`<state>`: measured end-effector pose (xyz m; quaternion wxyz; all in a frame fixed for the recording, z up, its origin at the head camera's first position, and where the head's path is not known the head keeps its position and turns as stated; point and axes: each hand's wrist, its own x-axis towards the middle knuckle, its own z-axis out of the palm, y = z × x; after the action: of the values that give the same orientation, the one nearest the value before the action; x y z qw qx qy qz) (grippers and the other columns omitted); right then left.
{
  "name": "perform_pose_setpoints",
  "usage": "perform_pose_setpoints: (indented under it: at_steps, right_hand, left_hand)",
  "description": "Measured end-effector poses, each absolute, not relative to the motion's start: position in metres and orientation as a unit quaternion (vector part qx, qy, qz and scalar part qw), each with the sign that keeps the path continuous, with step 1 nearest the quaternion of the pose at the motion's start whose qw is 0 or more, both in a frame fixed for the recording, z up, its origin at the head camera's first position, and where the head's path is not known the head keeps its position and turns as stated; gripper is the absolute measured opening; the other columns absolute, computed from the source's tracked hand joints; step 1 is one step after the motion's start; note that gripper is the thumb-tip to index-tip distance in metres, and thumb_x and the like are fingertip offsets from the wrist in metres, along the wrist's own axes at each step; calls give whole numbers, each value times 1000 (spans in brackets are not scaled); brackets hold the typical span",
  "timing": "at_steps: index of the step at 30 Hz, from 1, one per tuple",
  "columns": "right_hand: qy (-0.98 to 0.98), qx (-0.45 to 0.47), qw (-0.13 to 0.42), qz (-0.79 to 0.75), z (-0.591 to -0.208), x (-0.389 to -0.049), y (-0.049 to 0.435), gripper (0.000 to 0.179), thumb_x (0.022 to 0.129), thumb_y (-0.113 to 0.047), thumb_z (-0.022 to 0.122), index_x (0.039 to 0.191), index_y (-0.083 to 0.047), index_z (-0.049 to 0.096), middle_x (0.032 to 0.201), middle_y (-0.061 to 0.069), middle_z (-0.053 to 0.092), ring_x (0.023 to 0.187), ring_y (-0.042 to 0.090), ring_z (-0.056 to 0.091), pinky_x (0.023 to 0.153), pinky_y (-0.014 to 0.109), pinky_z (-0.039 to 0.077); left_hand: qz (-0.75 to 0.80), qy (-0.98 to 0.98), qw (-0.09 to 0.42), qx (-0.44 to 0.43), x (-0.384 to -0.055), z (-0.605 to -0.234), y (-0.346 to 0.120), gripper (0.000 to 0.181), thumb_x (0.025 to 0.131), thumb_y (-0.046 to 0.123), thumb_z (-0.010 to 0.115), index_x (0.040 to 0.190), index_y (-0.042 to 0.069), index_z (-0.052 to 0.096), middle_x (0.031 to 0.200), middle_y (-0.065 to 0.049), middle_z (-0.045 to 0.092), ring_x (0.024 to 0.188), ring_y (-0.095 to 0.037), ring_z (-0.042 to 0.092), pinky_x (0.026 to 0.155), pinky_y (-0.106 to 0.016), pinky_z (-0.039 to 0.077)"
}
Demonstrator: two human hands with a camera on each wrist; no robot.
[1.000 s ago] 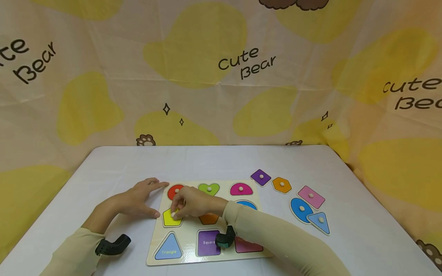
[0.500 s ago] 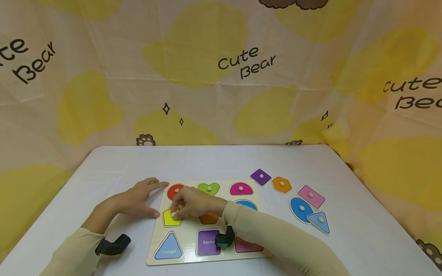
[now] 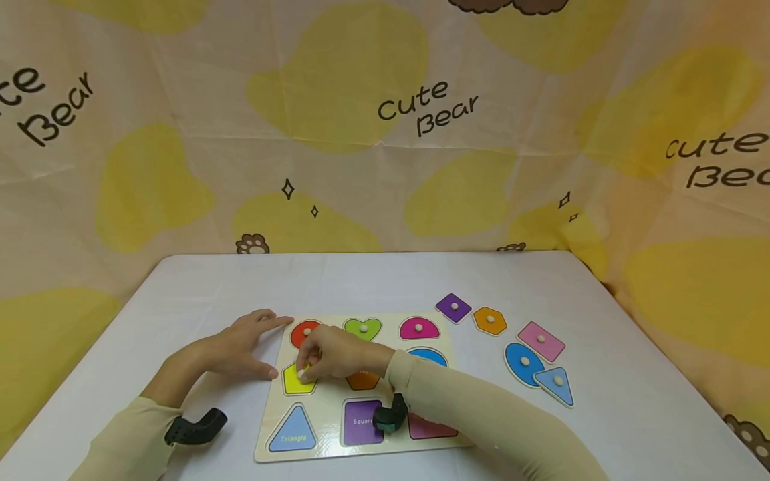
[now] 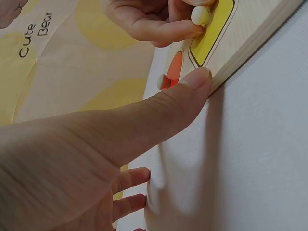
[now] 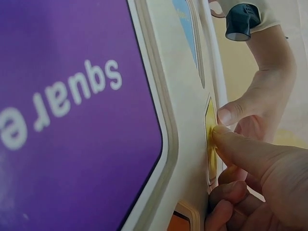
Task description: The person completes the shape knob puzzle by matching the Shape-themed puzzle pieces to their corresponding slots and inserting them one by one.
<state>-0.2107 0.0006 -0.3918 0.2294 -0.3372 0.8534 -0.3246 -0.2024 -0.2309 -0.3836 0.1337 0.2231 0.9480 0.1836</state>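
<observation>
My right hand pinches the pale knob of a yellow pentagon puzzle piece between thumb and fingers. The piece lies in its slot at the left side of the wooden shape board. My left hand spreads along the board's left edge, fingers loosely extended. In the left wrist view, the left thumb rests at that edge, right beside the pentagon. A red circle piece sits just above the pentagon, partly behind the right hand. The right forearm covers part of the board.
Green heart and magenta semicircle pieces sit in the board's top row. Purple square and blue triangle slots show below. Loose on the right lie purple, orange, pink and blue pieces.
</observation>
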Motion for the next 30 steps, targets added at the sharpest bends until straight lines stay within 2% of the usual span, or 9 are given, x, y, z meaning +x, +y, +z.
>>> perform_pose_setpoints:
  at_steps: [15, 24, 30]
  right_hand:
    - [829, -355, 225, -368, -387, -212, 9, 10, 89, -20, 79, 95, -11, 77, 71, -6, 52, 63, 4, 47, 52, 14, 36]
    - [812, -392, 201, -383, -382, -212, 22, 12, 94, -18, 72, 94, -8, 77, 69, -8, 55, 64, 2, 48, 56, 13, 41]
    - [823, -384, 187, -375, -378, -210, 31, 14, 95, -22, 71, 95, -9, 78, 73, -7, 58, 70, 2, 49, 60, 13, 44]
  left_hand:
    - [171, 951, 135, 220, -204, -387, -231, 95, 72, 43, 88, 153, 18, 44, 153, -32, 37, 137, -57, 37, 101, -79, 38]
    - [176, 949, 139, 221, -204, -385, -231, 94, 74, 43, 87, 153, 17, 43, 153, -32, 35, 138, -57, 35, 102, -79, 37]
    - [173, 951, 139, 217, -204, -384, -231, 94, 73, 44, 88, 152, 17, 44, 153, -33, 35, 138, -58, 35, 103, -79, 37]
